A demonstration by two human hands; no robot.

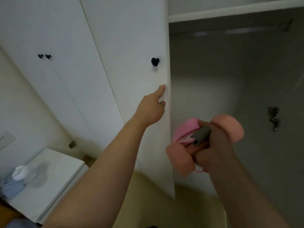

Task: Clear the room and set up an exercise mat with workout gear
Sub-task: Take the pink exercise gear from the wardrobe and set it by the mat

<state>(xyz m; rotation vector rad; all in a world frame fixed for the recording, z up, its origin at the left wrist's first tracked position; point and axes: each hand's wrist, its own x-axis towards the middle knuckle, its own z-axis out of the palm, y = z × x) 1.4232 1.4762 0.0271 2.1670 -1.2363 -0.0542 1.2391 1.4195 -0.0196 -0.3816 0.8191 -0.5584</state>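
Note:
My right hand (212, 153) grips a pink dumbbell (227, 127) by its bar, together with a pink band (185, 129) and a grey foam handle (201, 134). It holds them in front of the open wardrobe section. My left hand (152, 107) reaches forward, its fingers curled around the edge of the white wardrobe door (131, 63), below the door's black knob (155, 61).
The open wardrobe interior (230, 79) is dark grey, with a shelf (230, 12) above and a metal fitting (273, 119) on its right wall. Closed white doors with two black knobs (44, 56) stand to the left. A white cabinet (54, 170) at lower left carries a plastic bottle (21, 171).

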